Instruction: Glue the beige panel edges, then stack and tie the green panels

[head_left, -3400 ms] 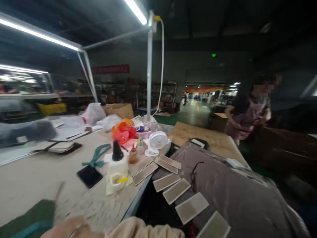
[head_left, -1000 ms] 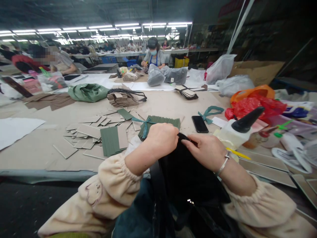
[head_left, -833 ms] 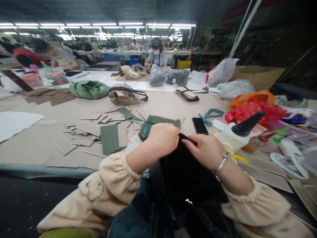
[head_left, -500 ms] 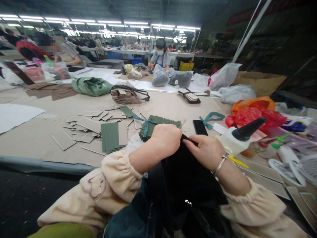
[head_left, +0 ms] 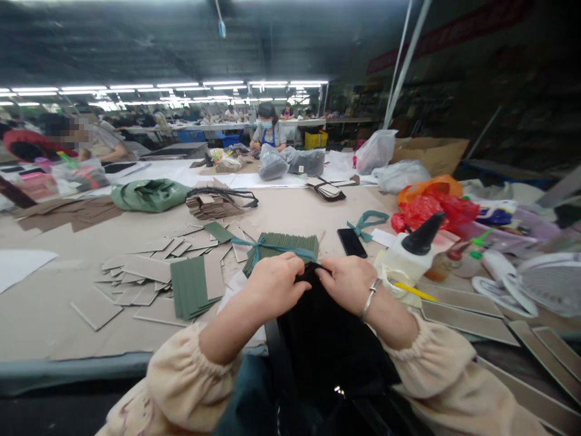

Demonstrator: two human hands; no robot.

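Note:
A black bag point(head_left: 331, 333) of dark material hangs at the table's front edge, with a shiny metal piece low on it. My left hand point(head_left: 276, 284) pinches the bag's top edge from the left. Close beside it, my right hand point(head_left: 347, 281) grips the same edge with thumb and fingers. Just beyond my hands lies a bundle of green strips point(head_left: 290, 243) tied with a teal ribbon. Flat green pieces point(head_left: 188, 287) and scattered beige pieces point(head_left: 149, 266) lie to the left.
A phone point(head_left: 351, 242) and a white glue bottle point(head_left: 408, 257) with a black nozzle stand near my right hand. Farther right are red plastic bags point(head_left: 426, 212) and a white fan point(head_left: 551, 281). A green bag point(head_left: 152, 195) lies back left. People sit beyond the table.
The view has tilted up and turned right. My hands have come closer together along the bag's edge, and the left thumb now shows.

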